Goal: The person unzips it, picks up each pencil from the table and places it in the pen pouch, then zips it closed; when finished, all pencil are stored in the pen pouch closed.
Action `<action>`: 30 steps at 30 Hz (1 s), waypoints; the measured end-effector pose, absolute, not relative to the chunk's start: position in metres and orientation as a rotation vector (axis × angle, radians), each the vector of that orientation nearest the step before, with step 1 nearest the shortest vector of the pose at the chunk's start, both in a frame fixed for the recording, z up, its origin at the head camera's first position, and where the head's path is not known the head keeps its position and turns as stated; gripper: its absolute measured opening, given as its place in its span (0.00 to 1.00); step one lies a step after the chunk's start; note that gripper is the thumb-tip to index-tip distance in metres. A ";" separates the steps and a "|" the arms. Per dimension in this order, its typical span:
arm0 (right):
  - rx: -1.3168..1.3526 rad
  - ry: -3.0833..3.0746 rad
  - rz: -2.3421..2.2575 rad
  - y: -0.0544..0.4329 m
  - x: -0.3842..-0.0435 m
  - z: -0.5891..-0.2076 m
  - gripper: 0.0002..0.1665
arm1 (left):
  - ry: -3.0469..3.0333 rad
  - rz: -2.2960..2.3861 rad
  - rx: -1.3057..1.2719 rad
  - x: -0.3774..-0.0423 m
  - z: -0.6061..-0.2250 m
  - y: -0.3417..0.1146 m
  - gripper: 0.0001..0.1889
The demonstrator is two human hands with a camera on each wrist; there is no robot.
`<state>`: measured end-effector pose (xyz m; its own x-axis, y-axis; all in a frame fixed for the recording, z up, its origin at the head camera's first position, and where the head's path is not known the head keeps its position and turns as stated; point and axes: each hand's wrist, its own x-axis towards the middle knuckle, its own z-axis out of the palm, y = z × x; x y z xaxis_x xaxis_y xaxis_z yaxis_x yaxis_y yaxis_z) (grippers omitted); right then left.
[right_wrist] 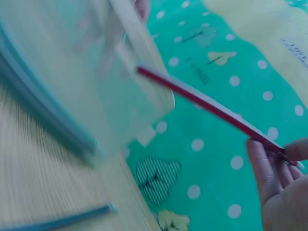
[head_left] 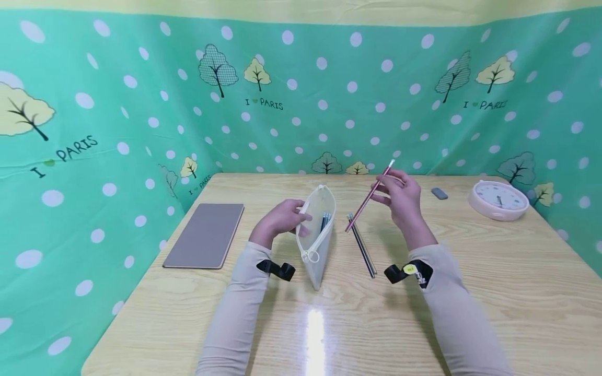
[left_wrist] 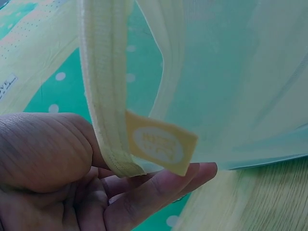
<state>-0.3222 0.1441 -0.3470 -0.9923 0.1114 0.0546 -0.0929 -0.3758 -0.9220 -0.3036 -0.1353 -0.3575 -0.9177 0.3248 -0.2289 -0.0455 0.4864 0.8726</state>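
My left hand (head_left: pixel 281 216) grips the rim of a translucent zippered pencil pouch (head_left: pixel 316 269), whose mouth gapes open. A zip pull with a ring (head_left: pixel 310 256) hangs at its near end. Several dark pencils (head_left: pixel 325 220) show inside. In the left wrist view a small yellow tag (left_wrist: pixel 161 142) lies against my fingers. To the right of the pouch, my right hand (head_left: pixel 405 201) pinches a red pencil (head_left: pixel 368 201) near its upper end, tilted with the lower tip toward the pouch. Below it, dark and tan pencils (head_left: pixel 363 251) lie together on the table.
A grey notebook (head_left: pixel 206 235) lies at the left of the wooden table (head_left: pixel 470 292). At the back right are a dark eraser (head_left: pixel 439 194) and a round pink-rimmed clock (head_left: pixel 498 200). A green dotted cloth (head_left: pixel 324 120) stands behind the table.
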 end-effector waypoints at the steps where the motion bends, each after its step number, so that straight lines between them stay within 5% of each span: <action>1: -0.041 -1.588 2.547 0.142 -0.321 -0.347 0.08 | 2.371 1.408 0.234 -0.304 -0.358 -0.134 0.24; 30: 0.232 -1.862 2.351 0.062 -0.279 -0.360 0.17 | 2.378 1.401 0.262 -0.304 -0.356 -0.129 0.24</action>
<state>-0.2793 0.0624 -0.3599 -0.9792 0.0090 0.2028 -0.1995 -0.2278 -0.9530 -0.3038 -0.1287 -0.3558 -0.9153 0.3391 -0.2171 -0.0258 0.4889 0.8720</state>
